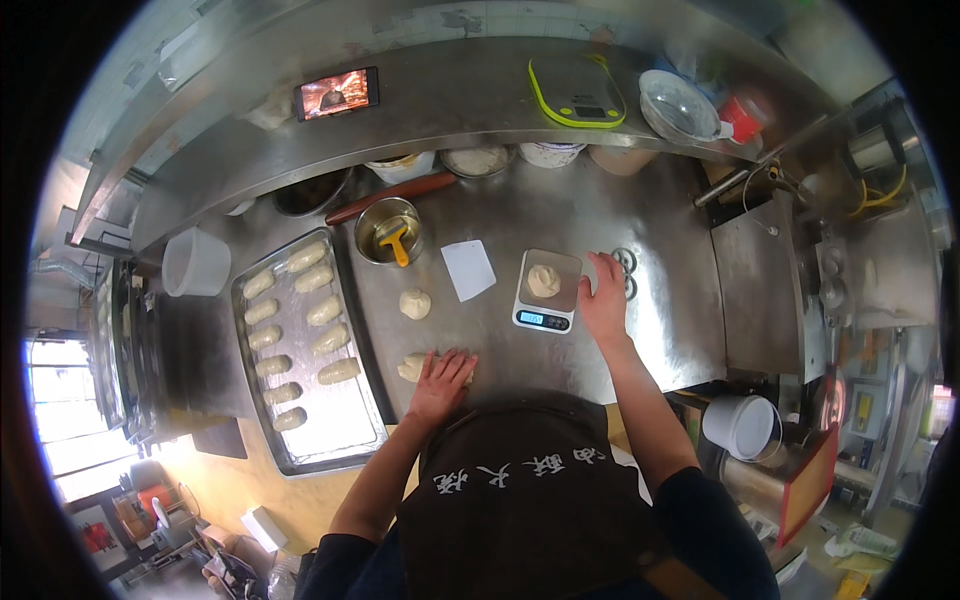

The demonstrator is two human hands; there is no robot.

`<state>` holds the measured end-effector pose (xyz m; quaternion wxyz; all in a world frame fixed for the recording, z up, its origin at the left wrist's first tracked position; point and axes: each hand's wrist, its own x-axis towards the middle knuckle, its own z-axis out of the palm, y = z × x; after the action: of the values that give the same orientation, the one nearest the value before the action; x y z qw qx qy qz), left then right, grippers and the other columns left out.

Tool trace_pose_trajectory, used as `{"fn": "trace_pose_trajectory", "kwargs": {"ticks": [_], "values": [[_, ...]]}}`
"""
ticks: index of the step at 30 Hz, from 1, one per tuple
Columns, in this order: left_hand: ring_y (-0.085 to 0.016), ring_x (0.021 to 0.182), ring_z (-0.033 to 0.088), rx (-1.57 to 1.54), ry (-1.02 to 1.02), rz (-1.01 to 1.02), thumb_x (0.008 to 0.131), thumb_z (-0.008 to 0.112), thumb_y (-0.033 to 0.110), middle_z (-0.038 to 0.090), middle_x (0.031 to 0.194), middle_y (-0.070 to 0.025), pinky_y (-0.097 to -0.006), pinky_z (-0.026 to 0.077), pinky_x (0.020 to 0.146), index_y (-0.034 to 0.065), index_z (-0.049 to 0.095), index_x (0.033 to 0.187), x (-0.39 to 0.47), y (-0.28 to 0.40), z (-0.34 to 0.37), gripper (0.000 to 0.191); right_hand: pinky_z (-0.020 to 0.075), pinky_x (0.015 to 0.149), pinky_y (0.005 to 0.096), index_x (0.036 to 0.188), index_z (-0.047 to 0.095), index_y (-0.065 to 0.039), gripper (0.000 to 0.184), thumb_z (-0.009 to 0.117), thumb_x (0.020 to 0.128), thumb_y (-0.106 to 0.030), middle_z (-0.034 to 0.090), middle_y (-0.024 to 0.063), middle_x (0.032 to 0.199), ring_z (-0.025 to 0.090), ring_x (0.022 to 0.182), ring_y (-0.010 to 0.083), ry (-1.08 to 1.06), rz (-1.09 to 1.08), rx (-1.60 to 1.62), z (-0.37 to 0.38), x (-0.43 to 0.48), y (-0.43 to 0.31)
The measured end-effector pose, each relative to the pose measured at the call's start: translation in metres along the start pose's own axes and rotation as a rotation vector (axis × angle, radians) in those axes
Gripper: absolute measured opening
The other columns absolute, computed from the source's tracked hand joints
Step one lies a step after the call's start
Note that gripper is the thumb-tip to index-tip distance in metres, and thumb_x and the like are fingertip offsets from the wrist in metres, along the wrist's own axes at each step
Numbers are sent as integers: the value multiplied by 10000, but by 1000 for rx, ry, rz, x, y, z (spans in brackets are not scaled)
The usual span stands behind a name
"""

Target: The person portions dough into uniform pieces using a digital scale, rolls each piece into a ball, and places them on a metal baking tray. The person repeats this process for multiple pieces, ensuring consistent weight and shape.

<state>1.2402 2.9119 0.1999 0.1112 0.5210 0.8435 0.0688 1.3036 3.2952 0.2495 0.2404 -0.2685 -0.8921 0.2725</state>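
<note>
My left hand (441,386) lies over a larger lump of pale dough (410,367) at the table's front edge. Its fingers stretch across the top; the palm hides whether they grip it. Just right of a small kitchen scale (529,306), my right hand (606,296) is empty with its fingers apart. On the scale's plate rests a dough piece (544,281), and the display is lit. Another rounded dough ball (415,304) sits on the steel table (480,217), left of a white sheet (469,270).
A metal tray (337,435) to the left bears several oblong dough pieces (330,339). Behind it stand a steel pot (362,244) with a yellow-handled brush (394,240) and a rolling pin (390,199). A shelf (450,90) above holds a phone (337,94) and green-rimmed scale (576,90).
</note>
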Motion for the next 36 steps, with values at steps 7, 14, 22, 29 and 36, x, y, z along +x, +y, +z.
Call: {"fn": "trace_pose_trajectory", "kwargs": {"ticks": [7,14,22,29,36], "values": [[-280,1528,425,-32,0,25,885,780,320,510,1596,-77,-606,231,1304,166,467,1599,3,-10,9,795,516,1100,473,1410,605,-20,480,687,940,-68,600,208,1420,604,1283,422,5,44,64,2,-8,11],[-285,1519,428,-24,-13,2,906,766,319,501,1598,-79,-608,233,1305,178,429,1625,4,-5,7,807,525,1089,471,1432,598,-47,499,684,942,-78,586,195,1446,601,1298,418,-58,103,122,9,10,-16],[-292,1517,431,-21,-39,-49,920,750,299,495,1607,-81,-610,248,1300,176,381,1656,5,-1,10,832,501,1120,469,1459,585,-79,548,710,926,-115,567,186,1472,570,1341,397,-143,71,81,37,30,-56],[-310,1498,453,-81,-40,-73,914,758,303,510,1595,-98,-619,268,1289,166,390,1654,7,3,1,838,498,1103,489,1422,628,-91,548,751,889,-118,588,165,1415,574,1300,390,-212,36,-47,52,22,-52],[-347,1447,488,-269,158,-122,968,745,345,537,1526,-127,-644,317,1252,136,480,1586,25,14,-25,704,526,1029,495,1260,729,-135,411,805,857,-118,657,112,1275,621,1216,370,-323,89,-172,46,5,-25]]}}
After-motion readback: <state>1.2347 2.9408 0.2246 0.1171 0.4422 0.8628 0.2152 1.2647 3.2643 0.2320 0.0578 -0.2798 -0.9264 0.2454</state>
